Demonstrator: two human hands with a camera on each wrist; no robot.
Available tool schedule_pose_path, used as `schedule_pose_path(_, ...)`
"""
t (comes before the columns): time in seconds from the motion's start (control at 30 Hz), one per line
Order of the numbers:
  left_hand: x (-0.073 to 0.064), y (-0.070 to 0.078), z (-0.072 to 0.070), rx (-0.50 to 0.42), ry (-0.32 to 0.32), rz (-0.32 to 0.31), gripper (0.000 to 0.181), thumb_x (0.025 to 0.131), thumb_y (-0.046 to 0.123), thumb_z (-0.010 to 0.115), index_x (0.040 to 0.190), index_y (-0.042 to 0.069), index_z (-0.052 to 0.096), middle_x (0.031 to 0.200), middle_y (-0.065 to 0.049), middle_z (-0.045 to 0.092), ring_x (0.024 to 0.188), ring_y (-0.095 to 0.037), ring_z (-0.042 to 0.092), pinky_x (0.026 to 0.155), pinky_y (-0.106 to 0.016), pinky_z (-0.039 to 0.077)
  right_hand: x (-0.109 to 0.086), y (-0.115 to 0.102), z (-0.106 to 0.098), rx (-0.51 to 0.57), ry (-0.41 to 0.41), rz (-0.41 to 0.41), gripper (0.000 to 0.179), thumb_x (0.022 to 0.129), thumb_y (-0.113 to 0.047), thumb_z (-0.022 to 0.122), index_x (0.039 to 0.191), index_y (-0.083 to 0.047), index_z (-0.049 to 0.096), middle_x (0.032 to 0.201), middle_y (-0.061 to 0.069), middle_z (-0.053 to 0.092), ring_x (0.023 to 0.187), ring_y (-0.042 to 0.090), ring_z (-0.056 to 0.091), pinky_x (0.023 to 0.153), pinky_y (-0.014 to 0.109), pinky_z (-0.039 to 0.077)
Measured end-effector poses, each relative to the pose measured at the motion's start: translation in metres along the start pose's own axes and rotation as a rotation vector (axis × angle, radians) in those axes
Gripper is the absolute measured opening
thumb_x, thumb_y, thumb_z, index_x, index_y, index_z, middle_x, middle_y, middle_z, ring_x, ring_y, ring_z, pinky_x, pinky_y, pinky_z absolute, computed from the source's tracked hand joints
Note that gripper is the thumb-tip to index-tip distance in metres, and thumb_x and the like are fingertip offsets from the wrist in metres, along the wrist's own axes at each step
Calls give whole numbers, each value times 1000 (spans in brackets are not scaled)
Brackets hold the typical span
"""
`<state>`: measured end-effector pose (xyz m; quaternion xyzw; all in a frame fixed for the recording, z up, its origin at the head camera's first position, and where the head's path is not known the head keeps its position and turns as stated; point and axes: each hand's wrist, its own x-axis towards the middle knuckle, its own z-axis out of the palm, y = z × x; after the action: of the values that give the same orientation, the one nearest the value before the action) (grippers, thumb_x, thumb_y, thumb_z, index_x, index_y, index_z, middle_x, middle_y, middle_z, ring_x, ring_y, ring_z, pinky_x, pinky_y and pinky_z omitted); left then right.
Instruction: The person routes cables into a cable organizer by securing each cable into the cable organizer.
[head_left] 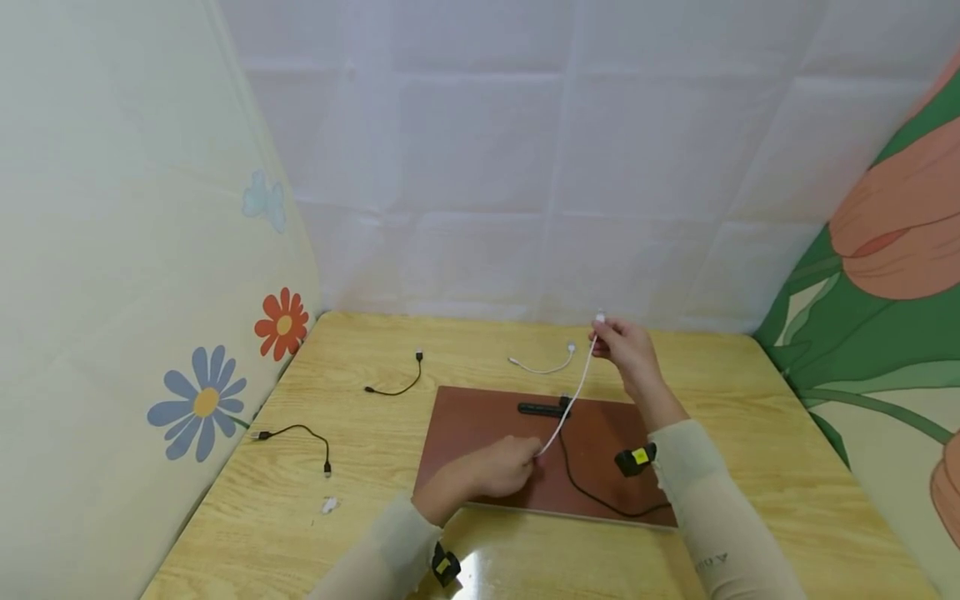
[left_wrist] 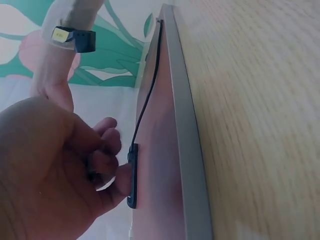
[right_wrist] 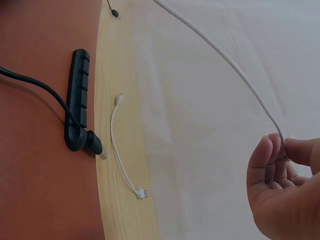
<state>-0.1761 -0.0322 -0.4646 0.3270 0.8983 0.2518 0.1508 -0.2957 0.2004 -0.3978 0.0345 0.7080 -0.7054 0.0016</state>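
A white USB cable (head_left: pixel 578 390) stretches slantwise between my two hands above a brown board (head_left: pixel 472 417). Its lower end is pinched by my left hand (head_left: pixel 504 467), low over the board; the curled fingers hide that end. Higher up and to the right, my right hand (head_left: pixel 628 354) grips the other end between thumb and fingers, with the white plug poking out at the top. Below the cable, a black slotted cable holder (right_wrist: pixel 77 102) lies near the board's far edge. A black cable (head_left: pixel 581 492) sits in its end slot, plug (right_wrist: pixel 94 143) beyond the holder.
Behind the board lies a short white cable (head_left: pixel 546 371). Two short black cables (head_left: pixel 401 390) (head_left: pixel 300 427) rest on the table left of the board, and a small white piece (head_left: pixel 330 505) lies nearer. Cloth walls (head_left: pixel 480 167) stand at the back and sides.
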Motion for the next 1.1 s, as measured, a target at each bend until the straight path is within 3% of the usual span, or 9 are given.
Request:
schedule_pose_path(0.13, 0, -2, 0, -9, 28, -21, 19, 107, 18, 46, 89, 16, 53, 73, 6, 49, 64, -8, 47, 61, -23, 42, 1, 0, -1, -24, -14, -6, 21, 105, -15, 56, 113, 4, 56, 83, -3, 65, 71, 4, 61, 69, 18, 56)
schedule_pose_path(0.3, 1, -7, 1, 16, 67, 18, 25, 110, 31, 43, 89, 18, 48, 67, 7, 42, 59, -7, 42, 57, -22, 37, 2, 1, -1, -11, -45, -21, 17, 104, -11, 56, 110, 5, 55, 81, -4, 65, 71, 4, 60, 69, 18, 55)
schedule_pose_path(0.47, 1, -11, 0, 189, 121, 59, 18, 108, 20, 49, 92, 15, 55, 71, 7, 50, 64, -7, 49, 60, -23, 43, 4, 4, -1, -73, -109, -4, 17, 103, -9, 56, 113, 5, 53, 84, -2, 68, 72, 3, 62, 69, 19, 56)
schedule_pose_path(0.6, 0, -14, -3, 291, 132, 76, 12, 103, 8, 56, 100, 11, 67, 87, 4, 63, 83, -7, 60, 76, -22, 51, 5, 9, 0, -150, -167, 22, 21, 103, -7, 57, 116, 8, 50, 90, 3, 71, 71, 3, 64, 70, 20, 56)
schedule_pose_path(0.77, -1, -16, -4, 280, 126, 60, 15, 103, 6, 53, 108, 8, 67, 98, -1, 67, 94, -11, 63, 85, -24, 53, 3, 14, 4, -190, -260, 40, 25, 100, 0, 59, 116, 16, 48, 86, 5, 68, 68, 4, 64, 69, 23, 58)
schedule_pose_path(0.93, 0, -19, -3, 238, 110, 28, 8, 103, 13, 56, 97, 13, 62, 90, 4, 61, 86, -9, 59, 79, -25, 51, 0, 18, 8, -190, -306, 59, 24, 99, 3, 58, 116, 18, 49, 78, 0, 66, 66, 5, 65, 68, 25, 59)
schedule_pose_path(1.1, -2, -20, -4, 221, 133, 27, 12, 103, 27, 60, 94, 18, 62, 83, 10, 62, 78, -5, 59, 70, -23, 49, -4, 24, 12, -183, -343, 68, 21, 101, 1, 56, 113, 17, 51, 79, 4, 69, 68, 7, 67, 71, 27, 60)
